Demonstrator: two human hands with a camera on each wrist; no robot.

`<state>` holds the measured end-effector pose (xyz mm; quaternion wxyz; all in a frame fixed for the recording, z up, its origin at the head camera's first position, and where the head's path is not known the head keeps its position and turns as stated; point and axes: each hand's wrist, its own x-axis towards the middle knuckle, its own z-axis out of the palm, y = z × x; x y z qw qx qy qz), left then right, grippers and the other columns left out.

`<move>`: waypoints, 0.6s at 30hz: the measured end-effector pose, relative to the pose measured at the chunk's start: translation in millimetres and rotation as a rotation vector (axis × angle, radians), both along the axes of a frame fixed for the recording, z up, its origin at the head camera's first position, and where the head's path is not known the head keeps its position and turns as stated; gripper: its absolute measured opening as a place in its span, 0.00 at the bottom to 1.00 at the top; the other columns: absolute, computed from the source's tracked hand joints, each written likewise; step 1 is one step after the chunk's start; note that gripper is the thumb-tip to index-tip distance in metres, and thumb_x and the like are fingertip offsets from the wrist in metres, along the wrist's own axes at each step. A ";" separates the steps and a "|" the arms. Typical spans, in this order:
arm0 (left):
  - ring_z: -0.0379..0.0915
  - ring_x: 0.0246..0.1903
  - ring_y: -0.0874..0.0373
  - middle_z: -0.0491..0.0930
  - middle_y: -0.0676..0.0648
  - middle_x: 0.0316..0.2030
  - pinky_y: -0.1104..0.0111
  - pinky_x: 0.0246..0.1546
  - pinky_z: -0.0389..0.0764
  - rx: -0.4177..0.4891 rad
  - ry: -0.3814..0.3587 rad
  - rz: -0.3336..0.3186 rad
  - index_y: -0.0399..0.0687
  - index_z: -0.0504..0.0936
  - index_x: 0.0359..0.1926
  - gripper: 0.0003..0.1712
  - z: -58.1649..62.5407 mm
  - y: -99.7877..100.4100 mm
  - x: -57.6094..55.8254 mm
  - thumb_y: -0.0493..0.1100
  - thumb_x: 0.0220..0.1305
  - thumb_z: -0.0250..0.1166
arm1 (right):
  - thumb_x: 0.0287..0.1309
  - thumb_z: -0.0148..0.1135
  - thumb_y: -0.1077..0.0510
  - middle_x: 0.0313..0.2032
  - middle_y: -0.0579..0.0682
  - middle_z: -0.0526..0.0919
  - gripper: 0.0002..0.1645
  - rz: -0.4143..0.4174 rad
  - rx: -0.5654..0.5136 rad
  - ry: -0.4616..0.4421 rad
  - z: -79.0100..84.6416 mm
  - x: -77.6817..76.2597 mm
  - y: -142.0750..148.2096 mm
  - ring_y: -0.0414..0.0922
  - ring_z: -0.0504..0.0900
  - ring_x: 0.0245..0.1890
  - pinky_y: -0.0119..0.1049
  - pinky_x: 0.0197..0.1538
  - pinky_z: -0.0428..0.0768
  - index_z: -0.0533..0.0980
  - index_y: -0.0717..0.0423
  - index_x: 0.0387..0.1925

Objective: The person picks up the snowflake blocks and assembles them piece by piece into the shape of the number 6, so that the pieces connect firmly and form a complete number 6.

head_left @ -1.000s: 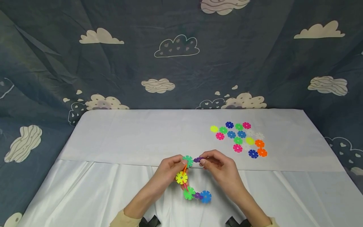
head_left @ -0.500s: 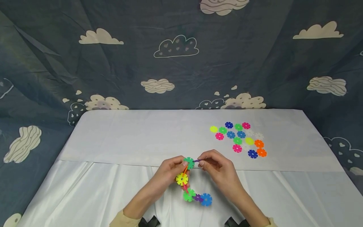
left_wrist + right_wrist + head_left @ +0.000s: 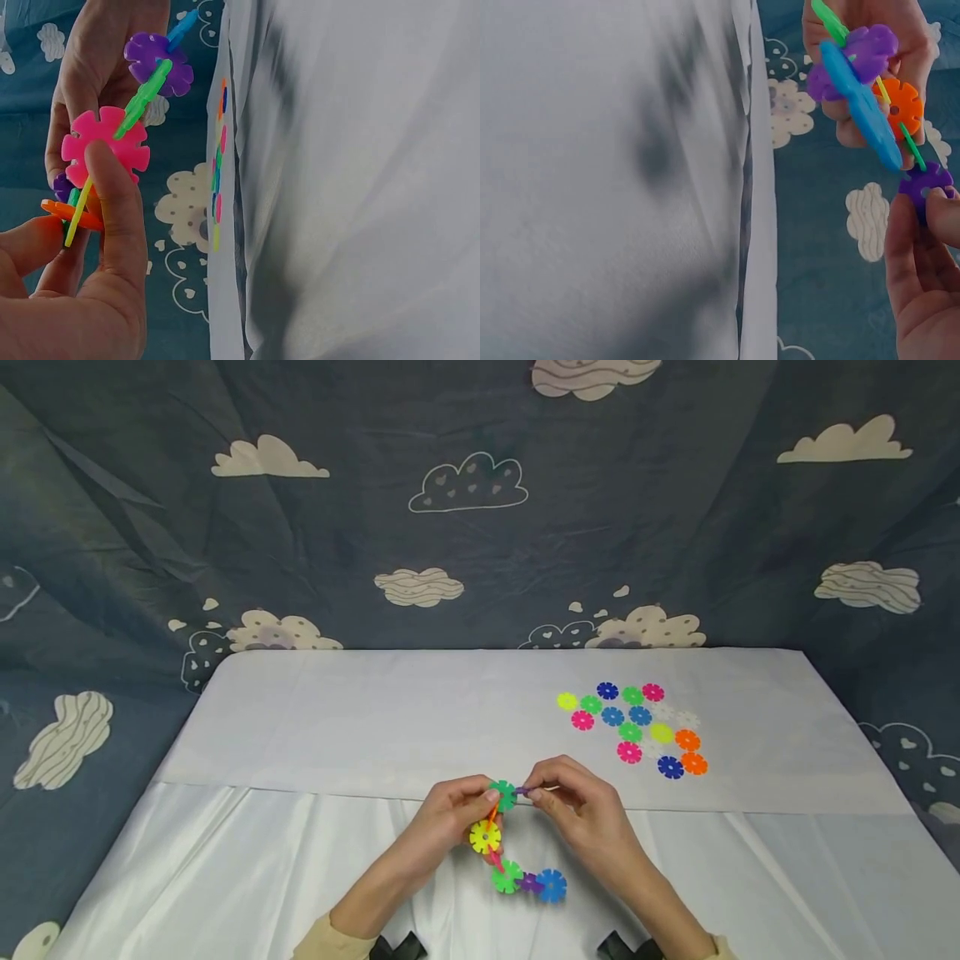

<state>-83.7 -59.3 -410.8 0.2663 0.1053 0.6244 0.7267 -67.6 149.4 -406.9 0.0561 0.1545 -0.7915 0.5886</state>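
Note:
My left hand [image 3: 448,814] grips a curved chain of slotted plastic flower discs near its upper end. From the top run a green disc [image 3: 503,795], an orange one [image 3: 898,109], a yellow one [image 3: 485,837] and a pink one [image 3: 105,146]. Below them follow another green disc [image 3: 507,877], a purple disc [image 3: 529,882] and a blue disc [image 3: 552,886] at the loose end. Between thumb and fingertips my right hand [image 3: 576,797] pinches a separate purple disc [image 3: 926,187]. Its edge meets the upper green disc's rim, the two standing crosswise.
Several loose flower discs [image 3: 631,732] in blue, green, pink, yellow, orange and white lie flat on the white-covered table [image 3: 360,718], beyond my right hand. Behind the table hangs a dark cloud-print cloth [image 3: 465,552].
The purple disc in my right hand has turned edge-on and come up against the upper green disc. The chain in my left hand has shifted slightly right and toward me.

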 end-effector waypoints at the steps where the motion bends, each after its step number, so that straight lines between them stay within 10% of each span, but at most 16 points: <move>1: 0.71 0.24 0.59 0.74 0.49 0.26 0.71 0.26 0.75 0.000 0.003 0.002 0.24 0.74 0.45 0.22 0.3 0.1 0.1 0.46 0.74 0.55 | 0.61 0.64 0.66 0.40 0.40 0.80 0.12 -0.006 0.005 0.009 -0.1 0.2 -0.5 0.43 0.81 0.41 0.36 0.47 0.82 0.81 0.43 0.38; 18: 0.72 0.23 0.59 0.75 0.49 0.25 0.71 0.26 0.76 -0.007 -0.016 0.016 0.22 0.75 0.43 0.23 -0.7 -0.9 0.8 0.46 0.73 0.57 | 0.59 0.65 0.71 0.36 0.40 0.79 0.16 -0.043 0.157 0.218 -5.9 2.3 -3.7 0.38 0.77 0.35 0.29 0.39 0.79 0.81 0.44 0.38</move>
